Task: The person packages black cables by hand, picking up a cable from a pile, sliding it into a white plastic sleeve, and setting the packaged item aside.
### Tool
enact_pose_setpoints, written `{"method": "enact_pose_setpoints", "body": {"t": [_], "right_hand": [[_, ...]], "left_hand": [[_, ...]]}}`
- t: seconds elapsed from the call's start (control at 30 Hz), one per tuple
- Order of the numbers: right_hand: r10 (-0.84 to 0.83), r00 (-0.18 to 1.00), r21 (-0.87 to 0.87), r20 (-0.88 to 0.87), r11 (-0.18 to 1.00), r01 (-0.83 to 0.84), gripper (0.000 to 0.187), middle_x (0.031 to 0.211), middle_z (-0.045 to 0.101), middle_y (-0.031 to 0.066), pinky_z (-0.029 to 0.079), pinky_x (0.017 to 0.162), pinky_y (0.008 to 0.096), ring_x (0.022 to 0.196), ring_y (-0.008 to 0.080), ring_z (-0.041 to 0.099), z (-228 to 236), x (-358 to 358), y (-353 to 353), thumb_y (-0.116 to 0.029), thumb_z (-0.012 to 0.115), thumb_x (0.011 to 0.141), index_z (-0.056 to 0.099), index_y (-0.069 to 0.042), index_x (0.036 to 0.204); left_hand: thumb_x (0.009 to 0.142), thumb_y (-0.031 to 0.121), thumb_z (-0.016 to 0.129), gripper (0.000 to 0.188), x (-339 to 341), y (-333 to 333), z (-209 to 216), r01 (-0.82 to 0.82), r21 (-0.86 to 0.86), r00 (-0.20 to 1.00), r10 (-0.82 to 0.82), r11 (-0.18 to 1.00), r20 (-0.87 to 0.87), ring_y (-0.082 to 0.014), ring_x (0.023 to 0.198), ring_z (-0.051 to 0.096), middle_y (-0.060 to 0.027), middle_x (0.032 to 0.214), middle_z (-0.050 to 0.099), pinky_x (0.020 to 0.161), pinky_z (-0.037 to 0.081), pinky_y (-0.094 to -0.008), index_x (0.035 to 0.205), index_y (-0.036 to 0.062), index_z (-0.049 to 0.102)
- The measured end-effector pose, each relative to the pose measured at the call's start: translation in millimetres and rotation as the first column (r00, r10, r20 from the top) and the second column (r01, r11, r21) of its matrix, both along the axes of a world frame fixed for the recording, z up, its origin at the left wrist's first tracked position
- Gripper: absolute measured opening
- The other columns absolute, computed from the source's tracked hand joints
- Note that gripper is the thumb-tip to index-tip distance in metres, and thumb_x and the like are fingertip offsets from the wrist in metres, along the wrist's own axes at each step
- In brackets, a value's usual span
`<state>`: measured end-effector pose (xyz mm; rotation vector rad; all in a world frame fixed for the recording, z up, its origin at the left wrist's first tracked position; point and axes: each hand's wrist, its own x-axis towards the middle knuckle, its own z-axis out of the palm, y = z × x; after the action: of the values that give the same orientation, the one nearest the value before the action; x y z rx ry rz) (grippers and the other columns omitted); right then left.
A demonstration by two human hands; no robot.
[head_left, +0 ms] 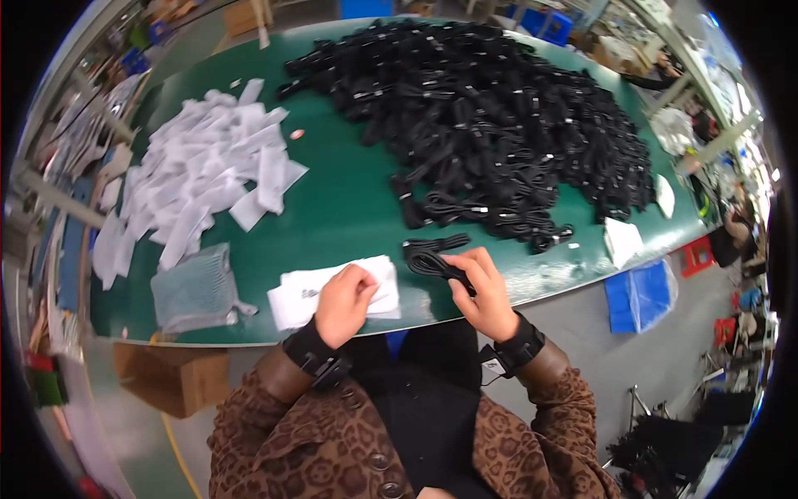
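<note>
My right hand (486, 295) grips one end of a coiled black cable (431, 261) between thumb and fingers, just over the table's near edge. The coil points away to the left of that hand. My left hand (344, 301) is closed in a pinch above a stack of white printed sheets (301, 291). Whether a sheet or anything else is between those fingertips is hidden. Both wrists wear black bands.
A large heap of bundled black cables (499, 116) covers the far right of the green table (332, 212). White pouches (208, 158) lie piled at the left. Near them is a stack of clear plastic bags (195, 291). A cardboard box (174, 378) stands below the left edge.
</note>
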<state>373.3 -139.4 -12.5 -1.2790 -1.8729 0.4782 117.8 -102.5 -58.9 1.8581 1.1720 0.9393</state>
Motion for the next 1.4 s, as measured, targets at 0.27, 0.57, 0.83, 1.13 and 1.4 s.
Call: {"method": "enact_pose_setpoints", "body": {"t": [0.27,0.57,0.83,1.13,1.4], "right_hand": [[0.124,0.938,0.147,0.324,0.973,-0.180,0.048,0.104,0.056,0.0129,0.052,0.068,0.0372,0.082,0.0301,0.061,-18.1,-24.2,1.8,0.005,0.068,0.078,0.062,-0.006,0.125],[0.297,0.912,0.010,0.285,0.950,-0.313,0.044,0.102,0.057,0.0114,0.052,0.070,0.0362,0.084,0.0276,0.061,-11.4,-22.7,7.7,0.003,0.067,0.080,0.061,-0.005,0.124],[-0.004,0.904,-0.565,-0.427,0.782,-0.263,0.028,0.103,0.057,0.0074,0.048,0.080,0.0275,0.089,0.0172,0.059,-26.5,-25.5,19.5,-0.002,0.067,0.089,0.060,-0.002,0.115],[0.387,0.895,0.014,-0.223,0.919,-0.394,0.028,0.117,0.052,0.0124,0.047,0.085,0.0302,0.097,0.0164,0.055,5.5,-39.2,25.1,-0.003,0.067,0.092,0.058,0.001,0.118],[0.338,0.841,-0.008,-0.423,0.927,-0.376,0.034,0.117,0.052,0.0143,0.046,0.083,0.0299,0.093,0.0176,0.056,21.5,-42.3,32.0,0.000,0.068,0.088,0.060,-0.001,0.121]], "left_hand": [[0.089,0.001,0.067,0.009,-12.3,-2.2,8.1,-0.025,-0.129,0.998,0.032,0.991,0.053,-0.0169,0.076,0.061,-0.0085,0.085,0.064,0.073,0.051,-0.0294,0.092,-0.0007,0.059],[0.086,0.000,0.068,0.011,-14.9,-1.0,16.7,0.080,-0.075,0.995,-0.075,0.994,0.066,-0.0202,0.082,0.060,-0.0079,0.092,0.062,0.076,0.049,-0.0313,0.092,0.0009,0.059],[0.074,-0.003,0.073,0.020,-7.3,1.2,35.5,0.209,0.375,0.978,-0.186,0.903,-0.097,-0.0309,0.097,0.055,-0.0085,0.102,0.060,0.082,0.046,-0.0391,0.085,0.0056,0.058],[0.082,0.002,0.070,0.013,-11.0,12.8,62.2,0.127,0.272,0.989,-0.143,0.954,0.038,-0.0260,0.101,0.055,-0.0078,0.106,0.060,0.087,0.046,-0.0343,0.087,0.0051,0.059],[0.097,0.014,0.061,0.010,-19.4,31.2,74.3,0.239,-0.147,0.794,-0.106,0.960,0.599,-0.0165,0.104,0.056,-0.0078,0.114,0.062,0.092,0.045,-0.0301,0.097,0.0045,0.060]]}}
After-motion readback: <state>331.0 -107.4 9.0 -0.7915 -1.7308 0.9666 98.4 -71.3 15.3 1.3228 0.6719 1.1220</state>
